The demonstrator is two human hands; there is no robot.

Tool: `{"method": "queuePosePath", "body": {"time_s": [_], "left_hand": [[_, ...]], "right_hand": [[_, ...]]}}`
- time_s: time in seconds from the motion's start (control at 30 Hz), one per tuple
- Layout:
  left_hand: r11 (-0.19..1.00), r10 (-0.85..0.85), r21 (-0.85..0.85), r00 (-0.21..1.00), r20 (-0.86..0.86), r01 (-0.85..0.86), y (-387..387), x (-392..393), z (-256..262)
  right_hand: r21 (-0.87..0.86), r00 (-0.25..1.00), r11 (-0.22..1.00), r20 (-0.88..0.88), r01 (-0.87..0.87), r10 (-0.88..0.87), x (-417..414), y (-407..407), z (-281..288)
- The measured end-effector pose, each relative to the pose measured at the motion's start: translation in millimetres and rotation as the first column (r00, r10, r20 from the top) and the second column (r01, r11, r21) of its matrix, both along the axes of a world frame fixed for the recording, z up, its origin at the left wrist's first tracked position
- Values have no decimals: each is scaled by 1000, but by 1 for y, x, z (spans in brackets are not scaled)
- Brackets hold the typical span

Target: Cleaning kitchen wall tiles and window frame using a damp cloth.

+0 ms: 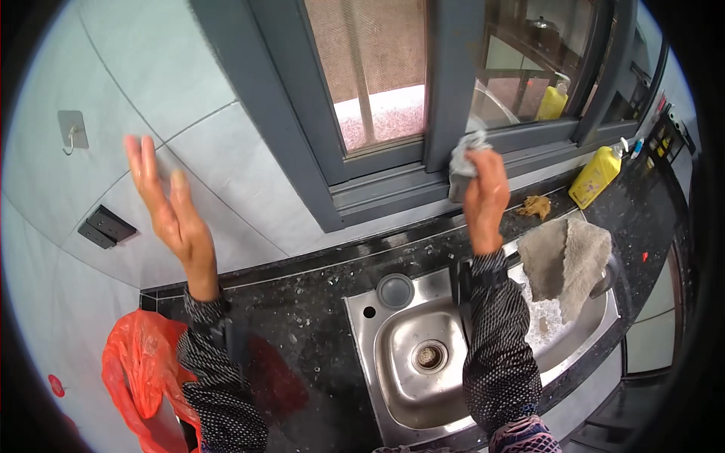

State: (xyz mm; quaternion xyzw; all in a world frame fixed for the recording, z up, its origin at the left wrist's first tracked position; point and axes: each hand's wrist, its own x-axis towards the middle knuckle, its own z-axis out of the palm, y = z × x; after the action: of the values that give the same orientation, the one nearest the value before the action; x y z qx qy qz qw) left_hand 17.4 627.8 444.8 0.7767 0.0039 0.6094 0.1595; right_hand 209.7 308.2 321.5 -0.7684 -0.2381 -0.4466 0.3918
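My right hand [488, 195] grips a wet grey cloth [465, 161] against the lower part of the grey window frame [391, 173], above the sink. Raised in front of the tiled wall [238, 164], my left hand [173, 209] holds nothing, its fingers apart. Below my arms lies the stainless-steel sink [422, 371], partly hidden by my right forearm. Over its right basin hangs a grey-brown towel [566, 263]. A round grey lid or dish [395, 290] rests at the sink's back edge, beside a round hole.
An orange-red plastic bag [141, 362] stands at the left. The black countertop [306, 340] has wet spots. A yellow pump bottle [597, 175] and a crumpled brown scrap [535, 207] lie along the back right. A socket [106, 227] and a hook [72, 133] are on the left wall.
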Motion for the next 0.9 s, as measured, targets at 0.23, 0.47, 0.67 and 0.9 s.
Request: {"method": "queuePosePath", "body": {"time_s": [0.23,0.47,0.67,0.9], "left_hand": [[945,235,242,972,-29,-221,18,27,-30],[929,281,241,959,35,-281,19,35,-32],[904,315,271,944,94,-329,18,36,-30],[891,296,334,951,85,-307,17,38,-34]], "right_hand": [[-390,986,911,-139,-137,88,-14,46,-1],[-443,962,878,-265,-185,69,-13,72,-2],[-284,884,852,-302,-439,355,-33,120,-5],[-83,623,705,-549,-704,557,-28,126,-1]]}}
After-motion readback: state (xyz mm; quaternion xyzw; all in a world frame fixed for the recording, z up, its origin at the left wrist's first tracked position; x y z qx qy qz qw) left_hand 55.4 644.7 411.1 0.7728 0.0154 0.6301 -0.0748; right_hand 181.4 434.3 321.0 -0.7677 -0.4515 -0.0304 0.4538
